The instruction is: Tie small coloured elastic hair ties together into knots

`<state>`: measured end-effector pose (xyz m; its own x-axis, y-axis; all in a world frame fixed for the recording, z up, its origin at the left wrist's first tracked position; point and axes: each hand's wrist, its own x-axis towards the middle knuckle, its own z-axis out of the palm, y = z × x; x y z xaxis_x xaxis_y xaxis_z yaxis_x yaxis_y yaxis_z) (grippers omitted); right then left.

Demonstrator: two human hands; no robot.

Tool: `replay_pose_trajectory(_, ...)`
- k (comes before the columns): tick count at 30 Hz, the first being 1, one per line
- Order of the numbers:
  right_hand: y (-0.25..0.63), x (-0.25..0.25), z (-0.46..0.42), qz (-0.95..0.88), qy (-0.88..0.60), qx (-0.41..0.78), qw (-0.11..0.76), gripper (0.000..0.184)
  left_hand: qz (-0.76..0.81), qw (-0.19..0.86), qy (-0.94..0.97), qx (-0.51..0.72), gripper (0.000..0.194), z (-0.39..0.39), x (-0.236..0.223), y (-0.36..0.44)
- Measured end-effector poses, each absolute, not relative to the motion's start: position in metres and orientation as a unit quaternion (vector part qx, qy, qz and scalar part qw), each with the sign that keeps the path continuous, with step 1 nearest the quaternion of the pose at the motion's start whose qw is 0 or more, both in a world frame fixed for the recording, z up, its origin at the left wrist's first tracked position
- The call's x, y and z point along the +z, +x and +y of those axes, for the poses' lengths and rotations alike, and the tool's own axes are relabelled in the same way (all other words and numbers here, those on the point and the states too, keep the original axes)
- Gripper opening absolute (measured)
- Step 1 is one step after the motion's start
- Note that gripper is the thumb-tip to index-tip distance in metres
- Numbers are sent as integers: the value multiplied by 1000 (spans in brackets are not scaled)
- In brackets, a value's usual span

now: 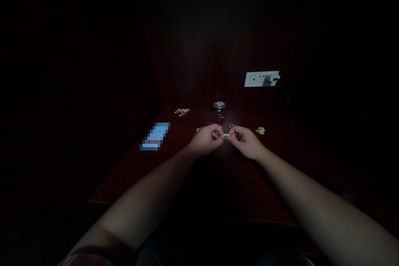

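My left hand (205, 139) and my right hand (248, 143) meet over the middle of the table, both with fingers pinched. Between their fingertips is a small yellow hair tie (226, 135), gripped from both sides. Just behind the hands lie orange hair ties (231, 126), and a blue one (198, 130) peeks out beside my left hand, partly covered. To the right sits a small heap of yellow hair ties (261, 130). A loose pile of mixed-colour hair ties (182, 112) lies at the back left. Something dark under my hands is too dim to make out.
A clear lidded jar (219, 110) stands at the back of the dark red table (131, 178). On the left is a blurred-out, lit phone-like rectangle (156, 136). A wall socket (254, 79) holds a white plug (272, 78), whose dark cable runs down the right side.
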<state>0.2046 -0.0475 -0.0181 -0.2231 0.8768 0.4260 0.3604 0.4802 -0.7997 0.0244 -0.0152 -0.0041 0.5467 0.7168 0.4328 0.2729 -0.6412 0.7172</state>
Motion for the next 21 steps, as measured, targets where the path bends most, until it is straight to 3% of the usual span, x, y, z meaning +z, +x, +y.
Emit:
replay_pose_trajectory(8,204,-18,-46,-732,-467,205,451,20,280,314,837,349,7,-15,-5,26)
replay_pose_trajectory(21,205,-11,-52,-730,-415,245,484,10,300,300,828,367,10,-15,-5,25)
